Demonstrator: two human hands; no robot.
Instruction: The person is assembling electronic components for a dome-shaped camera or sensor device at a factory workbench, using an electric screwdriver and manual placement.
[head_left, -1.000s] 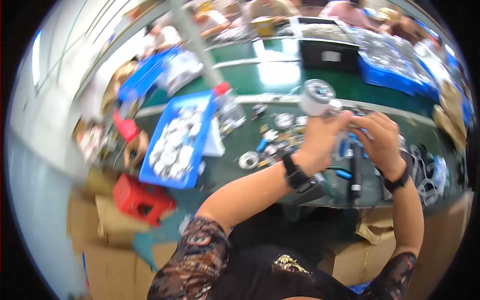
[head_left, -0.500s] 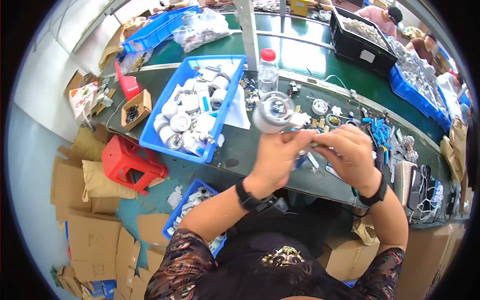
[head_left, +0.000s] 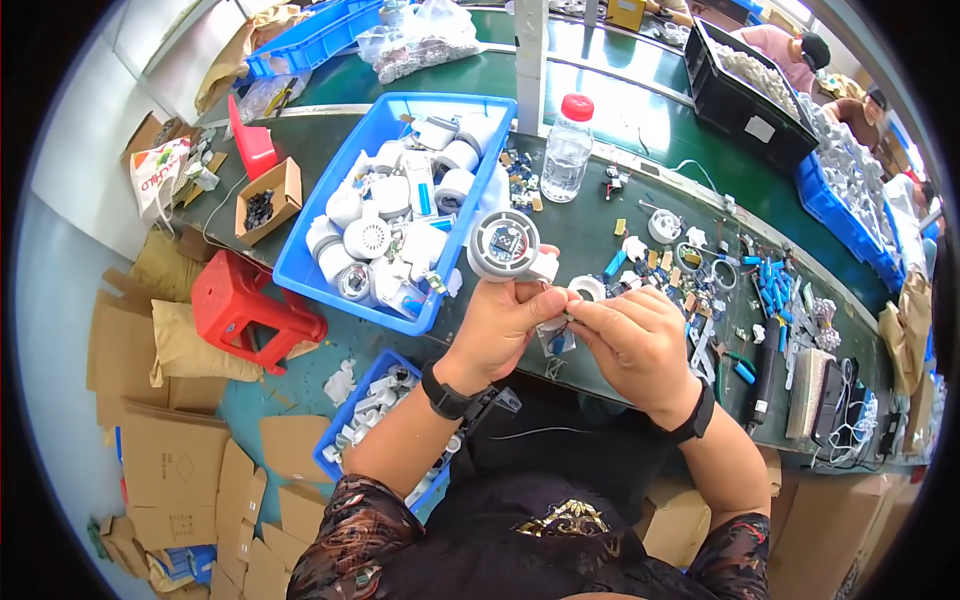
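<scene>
While my left hand (head_left: 505, 320) pinches the round white part (head_left: 505, 245) above the worktop's near edge (head_left: 600, 395), my right hand (head_left: 635, 345) pinches its lower tab, fingertips touching.

White housing (head_left: 505, 248) is looking like smooth matt plastic. Blue bin (head_left: 312, 272) is showing glossy plastic. Bottle (head_left: 567, 158) is clear plastic. Desk (head_left: 600, 225) is appearing smooth, green. Floor cardboard (head_left: 165, 470) is matt.
</scene>
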